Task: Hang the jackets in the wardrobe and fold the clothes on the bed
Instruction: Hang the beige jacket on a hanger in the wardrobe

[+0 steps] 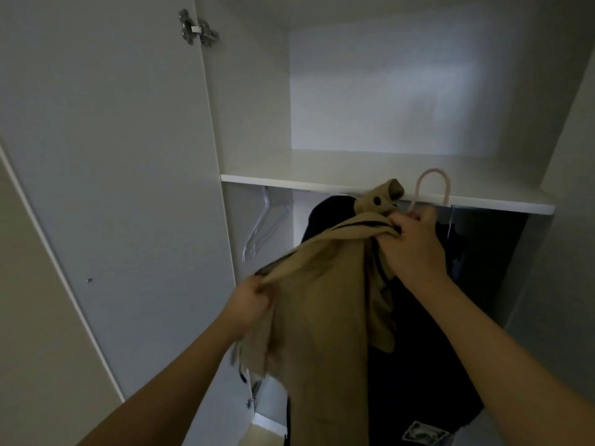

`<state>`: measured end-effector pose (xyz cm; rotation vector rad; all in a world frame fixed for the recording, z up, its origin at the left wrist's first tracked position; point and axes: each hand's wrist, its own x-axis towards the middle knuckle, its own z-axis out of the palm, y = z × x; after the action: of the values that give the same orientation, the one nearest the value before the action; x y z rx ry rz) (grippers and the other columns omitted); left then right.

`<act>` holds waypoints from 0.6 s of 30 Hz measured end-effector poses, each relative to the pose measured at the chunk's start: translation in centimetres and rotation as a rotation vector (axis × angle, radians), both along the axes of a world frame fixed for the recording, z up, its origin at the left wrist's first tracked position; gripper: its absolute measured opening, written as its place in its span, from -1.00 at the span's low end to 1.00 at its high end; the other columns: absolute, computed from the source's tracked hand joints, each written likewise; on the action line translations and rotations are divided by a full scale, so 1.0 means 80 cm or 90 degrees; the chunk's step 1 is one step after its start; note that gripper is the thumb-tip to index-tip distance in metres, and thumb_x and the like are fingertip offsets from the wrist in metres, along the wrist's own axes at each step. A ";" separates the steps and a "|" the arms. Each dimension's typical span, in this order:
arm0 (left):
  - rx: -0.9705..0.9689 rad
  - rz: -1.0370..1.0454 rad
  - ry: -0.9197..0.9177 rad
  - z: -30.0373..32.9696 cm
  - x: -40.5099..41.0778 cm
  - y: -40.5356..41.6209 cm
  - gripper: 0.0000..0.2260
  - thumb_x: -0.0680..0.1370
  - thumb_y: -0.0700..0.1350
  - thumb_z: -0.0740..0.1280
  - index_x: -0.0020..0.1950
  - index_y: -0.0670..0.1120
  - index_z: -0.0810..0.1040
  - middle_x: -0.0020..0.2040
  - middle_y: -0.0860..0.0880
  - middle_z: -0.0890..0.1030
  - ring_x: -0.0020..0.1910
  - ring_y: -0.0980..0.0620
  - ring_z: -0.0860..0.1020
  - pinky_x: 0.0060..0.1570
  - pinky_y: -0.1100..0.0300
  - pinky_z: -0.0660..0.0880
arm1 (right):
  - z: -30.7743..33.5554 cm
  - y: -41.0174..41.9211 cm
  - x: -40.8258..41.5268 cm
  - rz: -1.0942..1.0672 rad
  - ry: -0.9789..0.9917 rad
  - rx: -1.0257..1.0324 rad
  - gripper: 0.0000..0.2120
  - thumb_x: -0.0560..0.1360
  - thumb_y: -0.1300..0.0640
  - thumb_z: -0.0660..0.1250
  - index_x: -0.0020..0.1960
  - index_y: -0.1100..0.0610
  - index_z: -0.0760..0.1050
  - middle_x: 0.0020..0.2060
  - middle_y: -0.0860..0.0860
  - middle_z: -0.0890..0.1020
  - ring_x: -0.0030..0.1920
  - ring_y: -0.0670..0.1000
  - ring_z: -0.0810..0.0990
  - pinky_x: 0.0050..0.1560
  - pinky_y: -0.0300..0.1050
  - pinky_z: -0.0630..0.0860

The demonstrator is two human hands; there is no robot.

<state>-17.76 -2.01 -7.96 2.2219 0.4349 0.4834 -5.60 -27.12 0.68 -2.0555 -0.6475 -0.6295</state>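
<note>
A tan jacket (pixel 325 304) hangs in front of the open wardrobe, held up on a pink hanger (pixel 433 185) whose hook rises in front of the shelf edge. My right hand (pixel 412 246) grips the jacket's collar and the hanger's neck together, just below the shelf. My left hand (pixel 254 304) pinches the jacket's left shoulder edge and pulls it out to the left. A dark jacket (pixel 428 365) hangs behind the tan one inside the wardrobe, mostly hidden.
The white shelf (pixel 289 180) spans the wardrobe above the hanging space. Clear plastic hangers (pixel 260 233) hang at the left under it. The open wardrobe door (pixel 106 175) stands at my left. The rail itself is hidden behind the shelf edge.
</note>
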 end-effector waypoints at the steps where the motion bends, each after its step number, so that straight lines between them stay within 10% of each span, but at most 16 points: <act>1: 0.024 0.045 -0.070 0.012 0.003 0.005 -0.83 0.60 -0.24 0.24 0.03 -0.10 0.62 -0.04 -0.09 0.65 -0.04 -0.08 0.61 -0.06 0.19 0.46 | 0.000 -0.006 0.005 -0.002 0.019 -0.046 -0.78 0.52 -0.13 0.28 -0.15 0.01 0.47 0.00 -0.06 0.23 -0.16 -0.08 0.40 -0.23 -0.16 0.38; 4: 0.211 0.027 -0.195 0.062 0.012 0.014 -0.70 0.59 -0.29 0.20 0.29 -0.13 0.54 0.13 -0.14 0.56 0.04 -0.11 0.56 0.08 0.17 0.43 | -0.007 -0.020 0.013 0.058 0.127 -0.167 -0.73 0.41 -0.22 0.39 0.06 -0.17 0.47 0.06 -0.13 0.14 0.01 -0.02 0.39 0.08 -0.12 0.42; 8: 0.575 -0.135 -0.072 0.132 0.023 0.009 -0.63 0.57 -0.21 0.24 0.37 -0.01 0.47 0.18 -0.09 0.46 -0.01 -0.13 0.55 -0.07 0.05 0.51 | -0.023 -0.014 0.007 0.170 0.249 -0.156 -0.46 0.13 -0.53 0.42 0.04 -0.57 0.30 -0.07 -0.26 0.08 0.21 -0.06 0.26 0.29 -0.21 0.27; 13: 0.757 -0.320 0.030 0.166 0.036 -0.019 -0.69 0.63 -0.15 0.20 0.37 0.06 0.43 0.15 -0.02 0.42 -0.01 -0.04 0.51 -0.01 0.01 0.54 | -0.026 0.004 0.003 0.162 0.132 -0.221 -0.03 0.10 -0.52 0.43 0.37 -0.45 0.01 -0.05 -0.20 0.07 -0.01 -0.22 0.18 -0.02 -0.51 0.22; 18: 0.828 -0.350 0.075 0.167 0.043 -0.014 -0.71 0.63 -0.11 0.19 0.35 0.08 0.41 0.12 0.01 0.43 -0.05 -0.01 0.52 -0.12 0.06 0.52 | -0.021 0.005 0.006 0.310 0.224 -0.107 -0.58 0.46 -0.08 0.40 0.16 -0.50 0.34 -0.06 -0.19 0.16 -0.13 -0.51 0.21 0.01 -0.61 0.29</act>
<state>-14.33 -3.16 5.38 3.4265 -0.6554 0.3533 -5.09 -26.71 -1.01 -1.9848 -0.9673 0.0684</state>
